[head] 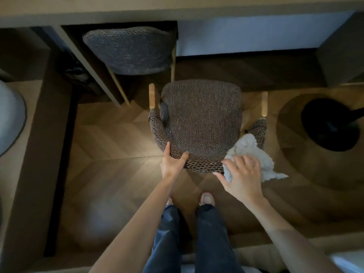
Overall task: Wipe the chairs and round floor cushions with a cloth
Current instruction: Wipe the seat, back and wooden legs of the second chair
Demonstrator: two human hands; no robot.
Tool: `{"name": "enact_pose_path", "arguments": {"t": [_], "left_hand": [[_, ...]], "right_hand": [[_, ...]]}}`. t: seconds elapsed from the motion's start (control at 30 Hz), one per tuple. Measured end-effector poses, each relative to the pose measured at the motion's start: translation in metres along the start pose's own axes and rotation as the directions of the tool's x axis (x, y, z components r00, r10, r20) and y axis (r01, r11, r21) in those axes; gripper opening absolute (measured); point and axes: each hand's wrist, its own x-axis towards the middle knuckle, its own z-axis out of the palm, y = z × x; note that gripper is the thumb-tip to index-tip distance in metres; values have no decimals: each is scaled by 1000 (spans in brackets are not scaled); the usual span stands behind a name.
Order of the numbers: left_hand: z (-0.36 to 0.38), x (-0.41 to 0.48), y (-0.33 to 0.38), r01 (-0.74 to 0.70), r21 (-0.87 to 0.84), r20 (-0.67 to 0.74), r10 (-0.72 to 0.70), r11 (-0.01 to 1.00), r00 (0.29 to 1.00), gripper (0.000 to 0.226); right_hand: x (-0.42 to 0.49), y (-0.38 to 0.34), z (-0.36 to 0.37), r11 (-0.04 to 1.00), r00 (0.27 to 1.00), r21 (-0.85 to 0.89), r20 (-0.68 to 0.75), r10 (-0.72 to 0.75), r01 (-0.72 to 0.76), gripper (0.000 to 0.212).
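Note:
A brown woven chair [201, 115] stands directly below me, its curved backrest nearest my legs. My left hand [173, 161] grips the backrest rim at its left side. My right hand [241, 175] presses a white fluffy cloth [254, 154] against the right part of the backrest. A second chair with a grey woven seat [128, 50] is tucked under the counter at the upper left. No round floor cushion is clearly identifiable.
A counter edge [177, 10] runs across the top, with a panel [92, 62] beside the grey chair. A black round stand base [331, 125] sits on the floor at right. A round grey object [9, 117] shows at the left edge. The floor [110, 146] is herringbone wood.

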Motion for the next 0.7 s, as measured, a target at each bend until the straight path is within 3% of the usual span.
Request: {"name": "enact_pose_path", "arguments": {"t": [0.2,0.3,0.37,0.5,0.7], "left_hand": [[48,26,30,46,-69,83,-40,997,996,99],[64,40,52,21,33,59,-23,999,998,94],[74,49,67,7,88,56,-12,996,998,90],[98,69,97,65,-78,106,-56,995,993,68],[142,104,137,43,-117,70,-35,992,997,52]], "right_hand": [[22,31,-7,970,953,-37,185,241,-238,46],[39,39,-5,923,896,74,282,343,-377,45],[52,50,0,899,890,174,305,339,-402,43],[83,80,12,839,868,308,372,328,-449,42],[137,141,30,838,876,329,372,309,-435,41]]}}
